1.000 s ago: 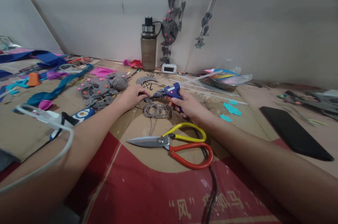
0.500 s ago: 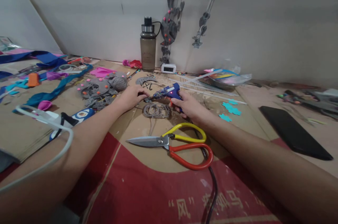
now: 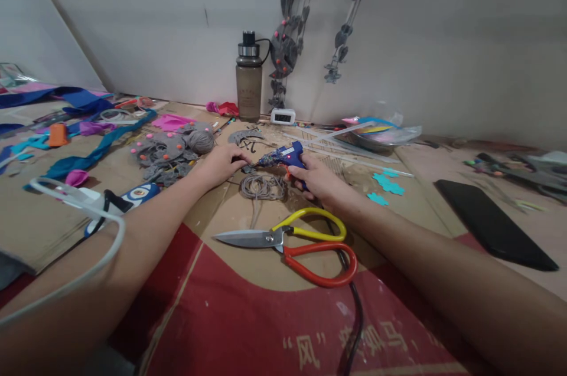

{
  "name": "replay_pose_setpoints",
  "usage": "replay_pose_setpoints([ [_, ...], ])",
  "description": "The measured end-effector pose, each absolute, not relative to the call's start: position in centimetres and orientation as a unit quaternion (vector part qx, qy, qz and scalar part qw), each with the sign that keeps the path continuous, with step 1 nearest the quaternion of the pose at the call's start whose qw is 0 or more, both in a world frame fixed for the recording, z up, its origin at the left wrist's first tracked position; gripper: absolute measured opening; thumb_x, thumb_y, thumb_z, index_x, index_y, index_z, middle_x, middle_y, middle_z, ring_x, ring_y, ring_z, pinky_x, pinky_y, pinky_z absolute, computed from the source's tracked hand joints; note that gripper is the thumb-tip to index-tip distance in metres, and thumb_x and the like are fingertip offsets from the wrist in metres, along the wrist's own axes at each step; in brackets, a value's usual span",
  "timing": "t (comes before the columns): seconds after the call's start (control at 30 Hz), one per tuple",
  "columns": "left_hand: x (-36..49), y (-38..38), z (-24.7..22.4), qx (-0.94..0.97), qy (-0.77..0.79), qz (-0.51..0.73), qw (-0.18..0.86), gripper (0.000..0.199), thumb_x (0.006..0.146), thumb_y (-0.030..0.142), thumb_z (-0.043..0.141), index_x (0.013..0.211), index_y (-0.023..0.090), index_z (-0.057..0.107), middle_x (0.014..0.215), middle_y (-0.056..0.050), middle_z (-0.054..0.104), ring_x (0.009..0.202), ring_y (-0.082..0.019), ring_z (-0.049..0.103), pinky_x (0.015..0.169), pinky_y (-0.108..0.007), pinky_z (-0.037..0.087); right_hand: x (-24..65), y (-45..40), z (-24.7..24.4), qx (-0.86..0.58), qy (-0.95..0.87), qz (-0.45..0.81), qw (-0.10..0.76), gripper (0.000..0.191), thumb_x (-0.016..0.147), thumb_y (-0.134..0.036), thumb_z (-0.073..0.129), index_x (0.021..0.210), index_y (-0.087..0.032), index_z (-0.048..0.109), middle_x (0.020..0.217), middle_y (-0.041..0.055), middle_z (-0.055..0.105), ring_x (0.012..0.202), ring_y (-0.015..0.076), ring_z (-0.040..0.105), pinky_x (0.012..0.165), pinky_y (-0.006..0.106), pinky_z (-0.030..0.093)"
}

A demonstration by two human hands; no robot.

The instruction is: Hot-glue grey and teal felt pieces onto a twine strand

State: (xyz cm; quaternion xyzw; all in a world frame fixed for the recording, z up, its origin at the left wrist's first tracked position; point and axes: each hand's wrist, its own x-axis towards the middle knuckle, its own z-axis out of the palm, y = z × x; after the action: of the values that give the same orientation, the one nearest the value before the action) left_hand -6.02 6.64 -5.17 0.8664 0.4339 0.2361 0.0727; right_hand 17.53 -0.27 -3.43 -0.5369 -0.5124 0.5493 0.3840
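My right hand (image 3: pixel 316 178) is wrapped round a blue glue gun (image 3: pixel 290 155), whose nozzle points left. The nozzle tip is beside a small grey felt piece (image 3: pixel 247 169) on the cardboard. My left hand (image 3: pixel 224 162) has its fingers together at that grey piece, pressing or pinching it; the fingertips partly hide it. Just below the nozzle lies a coil of grey cord (image 3: pixel 262 186). Scissors (image 3: pixel 271 238) with one yellow and one red handle lie nearer to me, their blades pointing left.
Behind stand a bottle (image 3: pixel 248 78) and a small clock (image 3: pixel 282 117). Grey felt pieces and yarn (image 3: pixel 199 139) lie at left, turquoise cutouts (image 3: pixel 388 183) and a black phone (image 3: pixel 494 224) at right. A dark cable (image 3: pixel 357 311) runs toward me. Felt garlands (image 3: pixel 283 51) hang behind.
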Motion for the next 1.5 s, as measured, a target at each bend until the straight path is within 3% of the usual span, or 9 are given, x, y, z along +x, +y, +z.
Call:
replay_pose_setpoints([
  [1.5, -5.65, 6.15, -4.56, 0.859, 0.457, 0.223, 0.067, 0.020, 0.082, 0.026, 0.054, 0.086, 0.021, 0.073, 0.089, -0.003, 0.072, 0.086, -0.018, 0.063, 0.082, -0.030, 0.047, 17.23, -0.18, -3.53, -0.545, -0.526, 0.526, 0.387, 0.007, 0.085, -0.015, 0.049, 0.090, -0.020, 0.049, 0.065, -0.0040, 0.055, 0.042, 0.0031, 0.035, 0.035, 0.014, 0.019],
])
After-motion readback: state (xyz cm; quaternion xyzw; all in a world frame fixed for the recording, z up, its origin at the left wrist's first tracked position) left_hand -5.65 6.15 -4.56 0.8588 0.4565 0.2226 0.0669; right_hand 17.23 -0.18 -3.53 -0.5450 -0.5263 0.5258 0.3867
